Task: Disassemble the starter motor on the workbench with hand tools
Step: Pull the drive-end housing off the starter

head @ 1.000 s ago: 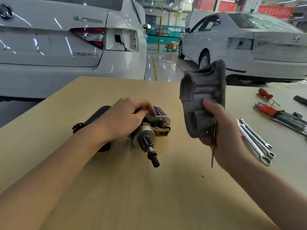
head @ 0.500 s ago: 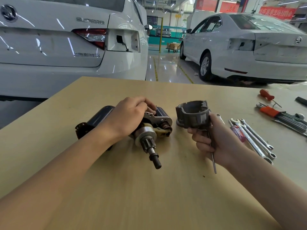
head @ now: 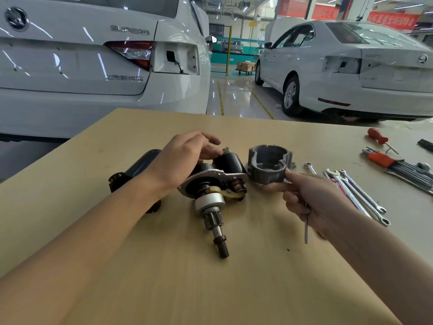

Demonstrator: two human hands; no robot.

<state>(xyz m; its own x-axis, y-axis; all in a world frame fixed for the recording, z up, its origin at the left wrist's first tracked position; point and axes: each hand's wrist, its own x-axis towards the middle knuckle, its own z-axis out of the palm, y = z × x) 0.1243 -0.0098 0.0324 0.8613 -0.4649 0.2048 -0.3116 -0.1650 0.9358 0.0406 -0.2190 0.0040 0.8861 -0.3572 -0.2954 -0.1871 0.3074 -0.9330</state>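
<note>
The right hand (head: 314, 202) is pinching the housing (head: 269, 164) by its near rim with thumb and forefinger, its other fingers curling round a thin hex key (head: 306, 227). The housing is sitting mouth up on the table (head: 234, 277), just right of the motor (head: 210, 184). The left hand (head: 185, 158) is resting on the motor with loose fingers, gripping nothing. The motor's long axis is running from the far left towards the near edge, pinion shaft (head: 219, 235) pointing at the person; the left hand is nearer it
</note>
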